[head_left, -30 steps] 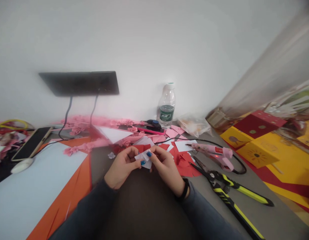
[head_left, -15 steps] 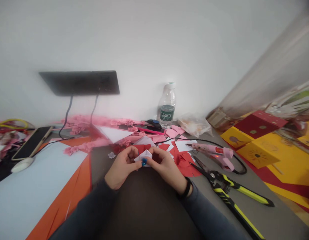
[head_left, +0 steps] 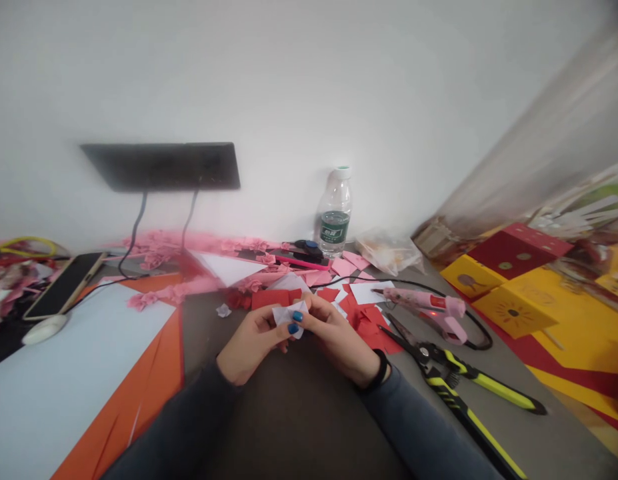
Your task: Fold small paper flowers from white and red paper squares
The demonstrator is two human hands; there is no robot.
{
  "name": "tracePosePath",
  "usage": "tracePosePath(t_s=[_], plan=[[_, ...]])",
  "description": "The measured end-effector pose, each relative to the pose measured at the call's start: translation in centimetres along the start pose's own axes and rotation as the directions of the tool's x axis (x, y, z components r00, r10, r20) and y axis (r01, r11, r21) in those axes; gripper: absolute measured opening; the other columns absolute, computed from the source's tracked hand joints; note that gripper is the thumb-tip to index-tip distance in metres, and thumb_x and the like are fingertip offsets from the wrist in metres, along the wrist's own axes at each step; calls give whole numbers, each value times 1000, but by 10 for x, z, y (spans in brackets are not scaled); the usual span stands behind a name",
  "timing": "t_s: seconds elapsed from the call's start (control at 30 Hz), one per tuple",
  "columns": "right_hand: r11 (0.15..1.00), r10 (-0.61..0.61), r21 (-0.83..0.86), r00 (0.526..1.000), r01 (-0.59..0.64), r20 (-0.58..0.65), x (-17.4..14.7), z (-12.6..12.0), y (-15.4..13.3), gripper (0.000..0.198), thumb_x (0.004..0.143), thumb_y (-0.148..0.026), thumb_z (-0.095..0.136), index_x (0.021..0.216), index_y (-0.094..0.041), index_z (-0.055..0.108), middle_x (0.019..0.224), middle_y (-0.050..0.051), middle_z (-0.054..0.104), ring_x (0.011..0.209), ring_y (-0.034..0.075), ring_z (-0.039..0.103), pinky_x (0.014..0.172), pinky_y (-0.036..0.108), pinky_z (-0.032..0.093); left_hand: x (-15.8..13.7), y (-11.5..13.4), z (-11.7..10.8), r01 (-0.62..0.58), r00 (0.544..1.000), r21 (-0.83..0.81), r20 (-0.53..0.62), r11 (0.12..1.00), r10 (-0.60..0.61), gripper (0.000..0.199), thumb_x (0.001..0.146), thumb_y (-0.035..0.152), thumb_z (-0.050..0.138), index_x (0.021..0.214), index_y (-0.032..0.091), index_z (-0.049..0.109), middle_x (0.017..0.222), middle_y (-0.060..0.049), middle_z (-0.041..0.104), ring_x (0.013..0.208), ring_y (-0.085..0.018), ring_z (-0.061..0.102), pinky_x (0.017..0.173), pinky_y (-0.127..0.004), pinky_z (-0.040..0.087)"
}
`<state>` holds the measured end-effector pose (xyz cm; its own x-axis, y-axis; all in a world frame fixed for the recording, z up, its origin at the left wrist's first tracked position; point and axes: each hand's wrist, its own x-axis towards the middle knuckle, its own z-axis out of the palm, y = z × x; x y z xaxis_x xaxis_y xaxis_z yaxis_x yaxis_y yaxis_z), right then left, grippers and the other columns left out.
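A small folded piece of white paper (head_left: 281, 313) is pinched between my two hands above the grey tabletop. My left hand (head_left: 251, 343) grips its left and lower side, thumb pressed on the front. On its right, my right hand (head_left: 333, 337) pinches it too, thumb near the upper middle; the fingers behind are partly hidden. Just beyond the hands lie red paper pieces (head_left: 269, 298) with white paper among them. A small crumpled white paper piece (head_left: 223, 310) rests left of my left hand.
Right of my hands lie red paper scraps (head_left: 369, 320), a pink hot glue gun (head_left: 429, 303) and yellow-black shears (head_left: 439, 367). A water bottle (head_left: 335, 217) stands by the wall. Pink paper flowers (head_left: 159, 293), a phone (head_left: 63, 285) and white-and-orange sheets (head_left: 79, 367) lie left. Yellow boxes (head_left: 513, 310) stand right.
The white paper has been turned and its folds look different. Both hands have shifted slightly, and the thumbs now sit one above the other on it.
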<state>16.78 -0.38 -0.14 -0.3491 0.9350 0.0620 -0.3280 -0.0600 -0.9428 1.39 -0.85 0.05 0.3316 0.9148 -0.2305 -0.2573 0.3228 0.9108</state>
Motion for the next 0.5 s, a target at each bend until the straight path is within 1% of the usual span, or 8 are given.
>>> tracePosePath(t_s=[0.1, 0.17, 0.2, 0.27, 0.33, 0.37, 0.43, 0.5], plan=[[999, -3, -46, 1000, 2, -12, -1, -2, -2, 33, 82, -47, 66, 71, -20, 52, 66, -3, 52, 61, 13, 48, 59, 25, 40, -2, 4, 1, 21, 1000, -21, -19, 1000, -21, 33, 60, 37, 85, 76, 15, 67, 65, 0, 62, 55, -9, 50, 51, -22, 39], [988, -73, -144, 995, 62, -73, -1, -3, -4, 26, 87, -44, 60, 77, -20, 55, 68, -3, 50, 60, 13, 46, 58, 25, 38, -2, 5, -1, 5, 998, -19, -61, 1000, -6, 35, 61, 34, 84, 85, 15, 67, 68, 0, 63, 56, -10, 51, 50, -22, 39], [969, -143, -220, 982, 115, -120, -1, -3, -4, 22, 88, -41, 58, 80, -20, 56, 69, -2, 50, 60, 13, 45, 58, 26, 38, -1, 5, -2, -8, 996, -6, -89, 1000, 8, 37, 62, 34, 83, 89, 16, 67, 69, 0, 63, 56, -10, 51, 50, -22, 39], [882, -322, -413, 931, 228, -172, -2, -2, -7, 13, 88, -33, 59, 83, -21, 56, 73, -1, 51, 65, 15, 47, 62, 27, 40, -1, 4, -4, -34, 990, 56, -136, 998, 41, 38, 63, 33, 81, 94, 16, 65, 67, 1, 61, 54, -10, 50, 49, -22, 39], [756, -467, -574, 874, 315, -136, -2, -1, -9, 7, 87, -25, 60, 81, -21, 57, 82, 2, 54, 77, 18, 52, 72, 31, 43, 0, 5, -4, -62, 988, 165, -127, 984, 84, 30, 67, 32, 78, 87, 15, 63, 64, 3, 57, 52, -9, 47, 48, -22, 38], [708, -499, -618, 861, 341, -97, -3, -1, -10, 7, 87, -23, 60, 80, -21, 58, 88, 4, 55, 85, 20, 54, 78, 34, 44, -1, 6, -4, -81, 990, 224, -97, 971, 105, 25, 69, 31, 76, 81, 15, 61, 62, 4, 54, 52, -9, 46, 48, -22, 37], [678, -488, -644, 872, 353, -36, -3, -1, -11, 5, 85, -21, 63, 80, -21, 61, 100, 7, 57, 101, 23, 55, 90, 38, 43, -1, 8, -4, -126, 990, 319, -15, 939, 138, 21, 73, 30, 71, 71, 15, 56, 61, 4, 49, 54, -9, 44, 49, -22, 35], [704, -428, -631, 904, 326, -10, -2, -2, -12, 5, 84, -22, 66, 80, -21, 63, 108, 8, 56, 109, 25, 54, 95, 41, 41, -2, 10, -3, -171, 985, 379, 35, 909, 171, 22, 75, 30, 67, 67, 15, 53, 63, 4, 45, 57, -9, 42, 51, -21, 34]])
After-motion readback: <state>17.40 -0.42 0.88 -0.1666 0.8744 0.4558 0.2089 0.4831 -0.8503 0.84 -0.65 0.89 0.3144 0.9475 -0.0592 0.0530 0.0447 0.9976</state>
